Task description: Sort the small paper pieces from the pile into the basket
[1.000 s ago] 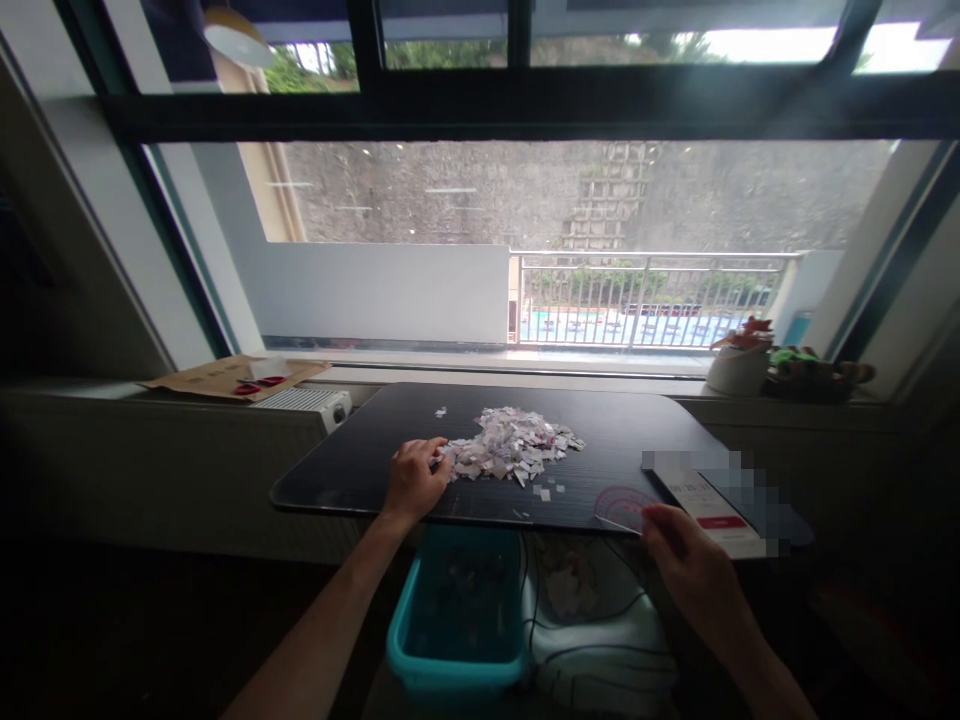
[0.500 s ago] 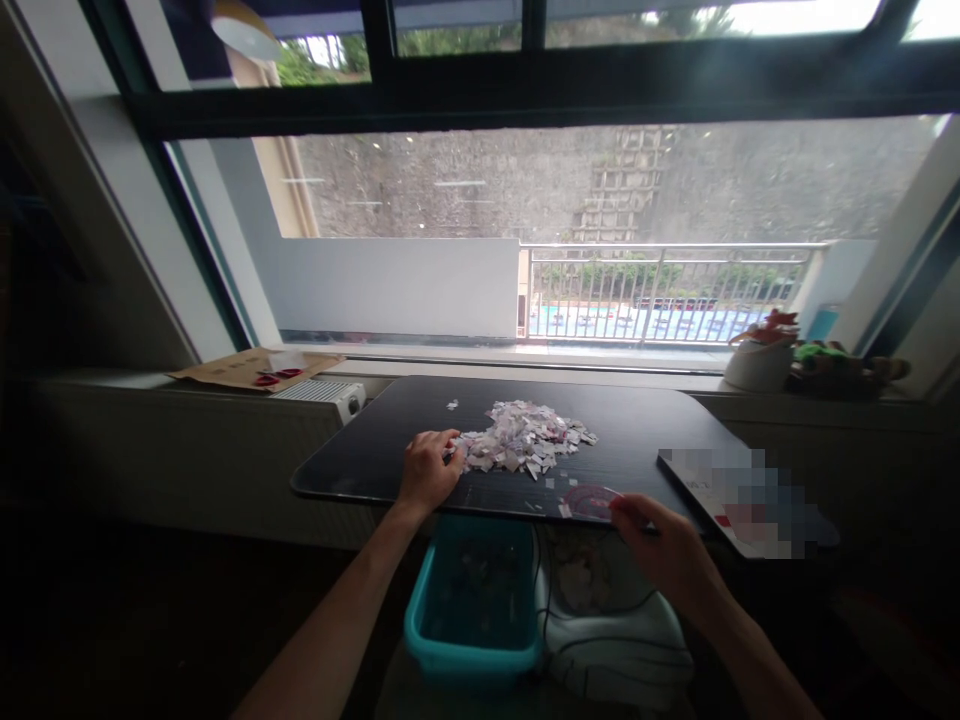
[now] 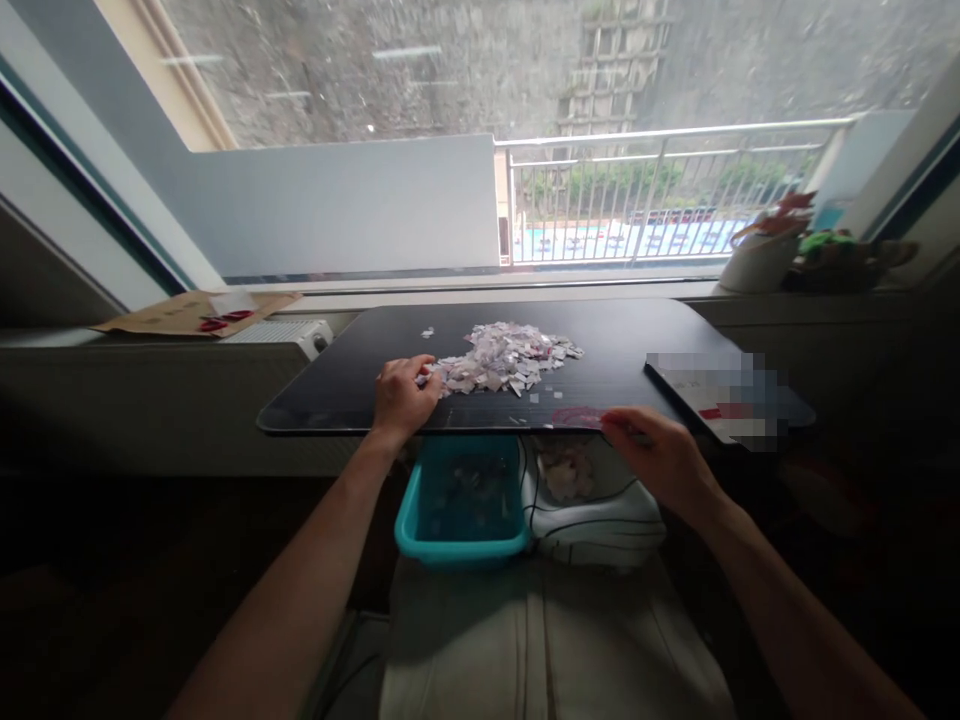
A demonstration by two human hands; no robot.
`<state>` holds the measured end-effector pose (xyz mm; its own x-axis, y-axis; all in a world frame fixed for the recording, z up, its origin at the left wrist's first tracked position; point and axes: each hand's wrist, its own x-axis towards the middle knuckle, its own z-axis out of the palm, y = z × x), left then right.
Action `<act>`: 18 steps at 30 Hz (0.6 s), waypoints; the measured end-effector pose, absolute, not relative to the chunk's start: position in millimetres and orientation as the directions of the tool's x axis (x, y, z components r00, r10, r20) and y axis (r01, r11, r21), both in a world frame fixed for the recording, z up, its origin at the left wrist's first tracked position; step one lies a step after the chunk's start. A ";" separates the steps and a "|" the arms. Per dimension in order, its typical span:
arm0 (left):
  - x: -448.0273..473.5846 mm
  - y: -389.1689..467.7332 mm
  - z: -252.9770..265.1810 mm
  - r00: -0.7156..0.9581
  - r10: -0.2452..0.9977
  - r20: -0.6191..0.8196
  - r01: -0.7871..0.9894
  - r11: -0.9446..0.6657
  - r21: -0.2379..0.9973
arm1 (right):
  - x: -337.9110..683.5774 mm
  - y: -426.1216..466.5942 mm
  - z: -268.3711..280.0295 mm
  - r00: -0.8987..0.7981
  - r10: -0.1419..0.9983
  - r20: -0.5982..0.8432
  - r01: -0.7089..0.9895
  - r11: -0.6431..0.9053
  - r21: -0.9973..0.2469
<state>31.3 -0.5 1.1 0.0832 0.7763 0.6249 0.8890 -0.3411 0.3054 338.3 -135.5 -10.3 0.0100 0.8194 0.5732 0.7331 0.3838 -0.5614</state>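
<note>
A pile of small pale paper-like scraps (image 3: 517, 355) lies on the dark tabletop (image 3: 330, 385). My left hand (image 3: 405, 397) rests at the pile's left edge, fingers loosely bent, with a gap between thumb and forefinger. My right hand (image 3: 660, 455) pinches a thin, see-through reddish piece (image 3: 576, 416) at the table's front edge; its exact kind is unclear. A few loose scraps (image 3: 546, 395) lie between that piece and the pile. Below the table edge sit a teal plastic basin (image 3: 461, 549) with dim contents and a white container with black lines (image 3: 600, 535) holding pale scraps.
A partly blurred flat object (image 3: 697, 395) lies at the table's right side. On the left sill are brown paper (image 3: 157, 315) and a red-handled item (image 3: 217, 322) above a radiator (image 3: 289, 340). A white pot (image 3: 754, 262) stands at the right by the window.
My view has tilted down, so the table and both hands sit higher and my lap shows. Both hands keep nearly the same places at the pile and the table edge.
</note>
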 end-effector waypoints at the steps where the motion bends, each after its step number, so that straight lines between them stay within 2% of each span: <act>1: 31.4 -0.2 0.8 0.085 0.779 0.621 0.889 -0.341 0.307 | 339.0 -136.6 -9.8 0.011 0.813 0.582 0.734 0.389 -0.557; 18: 32.7 -1.5 2.5 0.084 0.783 0.617 0.890 -0.338 0.307 | 337.4 -134.7 -8.2 -0.019 0.811 0.585 0.728 0.412 -0.548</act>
